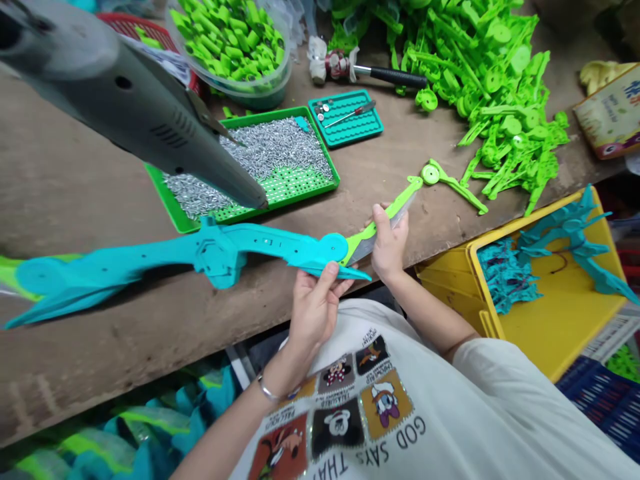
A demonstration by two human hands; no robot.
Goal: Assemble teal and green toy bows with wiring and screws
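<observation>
A long teal plastic toy bow [215, 253] lies across the brown workbench [75, 187]. My left hand [315, 303] is closed on its right end, near a round teal hub. My right hand [387, 243] is closed on a bright green limb piece [395, 203] with a silvery strip, which joins that hub and points up and right. A grey electric screwdriver [135, 110] hangs over the bench at the upper left, its tip just above the bow.
A green tray [305, 193] holds many small silver screws. Behind it are a teal tray [345, 117], a clear tub of green parts [230, 40] and a heap of green limbs [490, 87]. A yellow crate [560, 320] with teal parts stands at the right.
</observation>
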